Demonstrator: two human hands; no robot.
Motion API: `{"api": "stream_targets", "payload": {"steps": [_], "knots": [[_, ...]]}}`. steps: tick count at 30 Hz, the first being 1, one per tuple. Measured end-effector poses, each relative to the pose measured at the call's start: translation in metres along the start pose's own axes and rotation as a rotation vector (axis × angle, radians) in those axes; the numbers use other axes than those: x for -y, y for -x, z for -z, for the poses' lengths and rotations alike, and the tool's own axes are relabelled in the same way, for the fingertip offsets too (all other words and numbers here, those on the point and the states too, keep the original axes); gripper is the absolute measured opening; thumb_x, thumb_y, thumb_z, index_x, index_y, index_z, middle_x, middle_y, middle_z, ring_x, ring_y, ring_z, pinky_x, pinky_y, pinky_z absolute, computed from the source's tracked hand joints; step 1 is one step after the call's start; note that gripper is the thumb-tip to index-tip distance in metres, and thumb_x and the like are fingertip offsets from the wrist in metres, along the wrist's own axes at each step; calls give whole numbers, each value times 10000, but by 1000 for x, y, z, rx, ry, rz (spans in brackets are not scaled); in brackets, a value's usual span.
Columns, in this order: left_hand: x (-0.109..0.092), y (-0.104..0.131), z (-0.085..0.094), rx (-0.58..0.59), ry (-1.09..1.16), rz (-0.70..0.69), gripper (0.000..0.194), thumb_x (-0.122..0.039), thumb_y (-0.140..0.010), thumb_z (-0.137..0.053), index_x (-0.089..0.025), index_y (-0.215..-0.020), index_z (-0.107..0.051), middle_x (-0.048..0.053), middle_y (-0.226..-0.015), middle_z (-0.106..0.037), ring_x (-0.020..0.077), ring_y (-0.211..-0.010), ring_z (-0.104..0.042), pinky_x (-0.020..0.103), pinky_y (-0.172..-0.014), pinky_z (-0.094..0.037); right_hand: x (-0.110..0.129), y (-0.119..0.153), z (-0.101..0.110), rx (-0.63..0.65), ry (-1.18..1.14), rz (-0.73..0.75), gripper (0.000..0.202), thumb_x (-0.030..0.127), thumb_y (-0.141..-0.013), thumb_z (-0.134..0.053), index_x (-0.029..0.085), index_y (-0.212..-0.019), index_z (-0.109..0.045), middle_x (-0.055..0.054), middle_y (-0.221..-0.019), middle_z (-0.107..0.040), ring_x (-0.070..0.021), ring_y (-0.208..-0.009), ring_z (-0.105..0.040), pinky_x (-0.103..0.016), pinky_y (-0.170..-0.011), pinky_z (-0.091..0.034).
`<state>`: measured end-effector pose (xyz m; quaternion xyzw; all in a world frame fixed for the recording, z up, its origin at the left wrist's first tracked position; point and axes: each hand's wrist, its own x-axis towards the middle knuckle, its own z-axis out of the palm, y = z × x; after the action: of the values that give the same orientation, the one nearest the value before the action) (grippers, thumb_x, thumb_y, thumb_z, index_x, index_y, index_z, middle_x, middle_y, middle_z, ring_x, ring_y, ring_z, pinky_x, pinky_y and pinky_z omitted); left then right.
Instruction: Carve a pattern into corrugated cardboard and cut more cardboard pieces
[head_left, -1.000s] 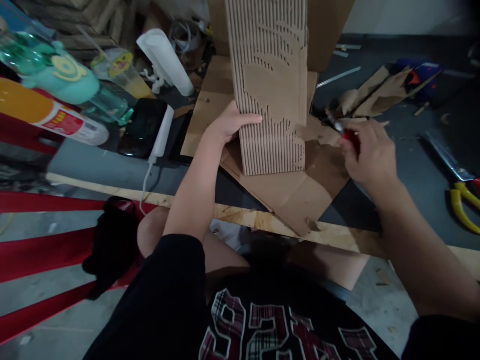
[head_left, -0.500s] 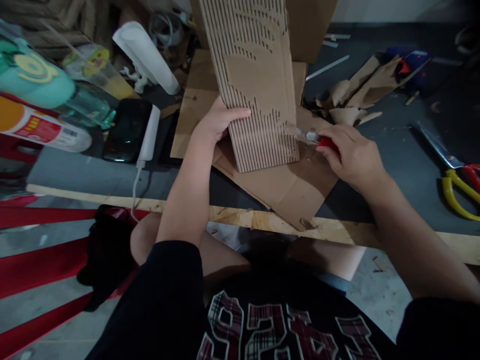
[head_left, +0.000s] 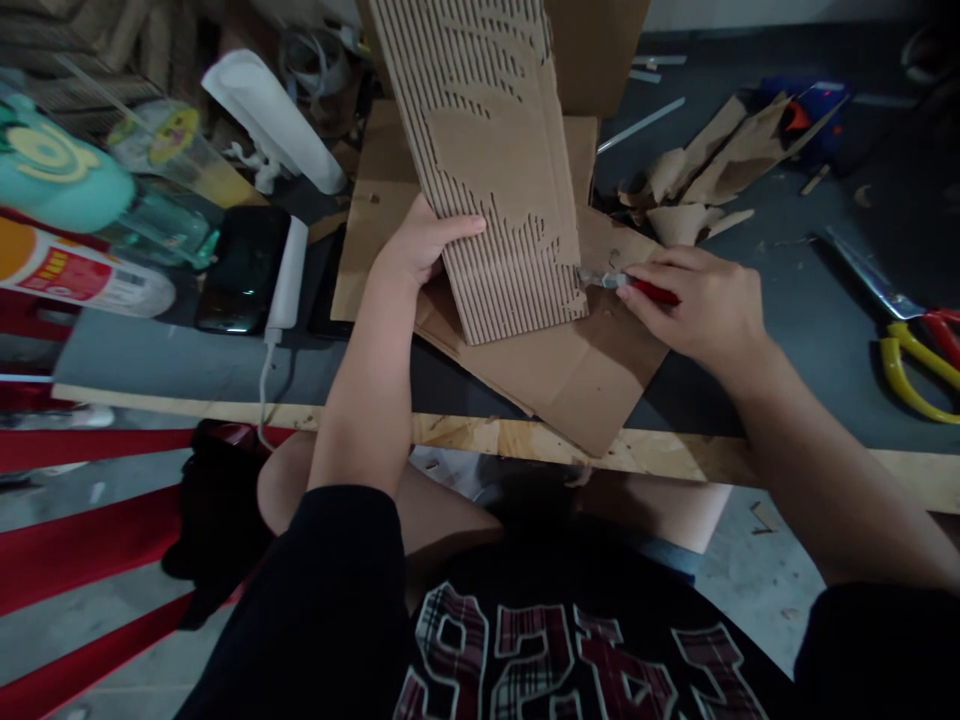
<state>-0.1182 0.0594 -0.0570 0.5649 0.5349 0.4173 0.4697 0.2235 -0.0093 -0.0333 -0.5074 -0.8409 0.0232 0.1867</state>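
Over flat brown cardboard sheets point(head_left: 600, 365), a ridged brown cardboard panel point(head_left: 495, 160); left, a glossy black rectangular device point(head_left: 244, 265); near right, yellow-and-red-handled metal scissors point(head_left: 900, 308); far right, torn brown cardboard scraps point(head_left: 735, 165).

We saw dim, cool light, source out of frame. Soft shadow dulled flat cardboard sheet point(head_left: 559, 395) near right hand point(head_left: 701, 305); ridges of corrugated cardboard panel point(head_left: 510, 270) read clearly. Faint glints sat on scissors point(head_left: 874, 280). Black left sleeve point(head_left: 334, 570) lost most detail. Teal bottle point(head_left: 67, 180) looked soft, stretched near left edge; upper right corner sank dark.
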Motion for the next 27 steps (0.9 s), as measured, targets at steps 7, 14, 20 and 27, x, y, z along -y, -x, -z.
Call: {"api": "stream_targets", "payload": {"steps": [7,14,20,27], "knots": [[3,-2,-1,-15,-40,-3,585,-346,-705,-753,-288,-1268,-603,41,-1323,-692,333,-1392,-570,541,-1144,-519,1,0,-7,-1,-32,-24,414,510,-1019,-483,271,-1215,-759,-84,-1185,-753,-289,-1052,-708,-372,-698,-507],[2,0,-3,-42,-29,8,554,-335,-691,-750,-288,-1225,-609,36,-1298,-711,324,-1360,-601,538,-1138,-530,-6,-1,-15,-16,-19,14,445,529,-1014,-496,248,-1264,-735,-94,-1234,-736,-285,-1059,-706,-376,-752,-514],[1,3,-2,-34,-5,3,538,-367,-662,-760,-297,-1177,-619,32,-1324,-709,322,-1368,-596,528,-1145,-533,-5,0,-12,-40,-4,13,434,519,-1001,-499,251,-1218,-763,-88,-1210,-749,-271,-1010,-722,-375,-745,-521],[2,1,-2,-13,12,23,728,-530,-543,-826,-341,-1215,-618,-33,-1340,-712,339,-1409,-547,591,-1201,-470,0,1,-11,-52,-15,-20,370,444,-954,-551,248,-1160,-789,-80,-1178,-763,-282,-1038,-726,-373,-759,-541]]}}
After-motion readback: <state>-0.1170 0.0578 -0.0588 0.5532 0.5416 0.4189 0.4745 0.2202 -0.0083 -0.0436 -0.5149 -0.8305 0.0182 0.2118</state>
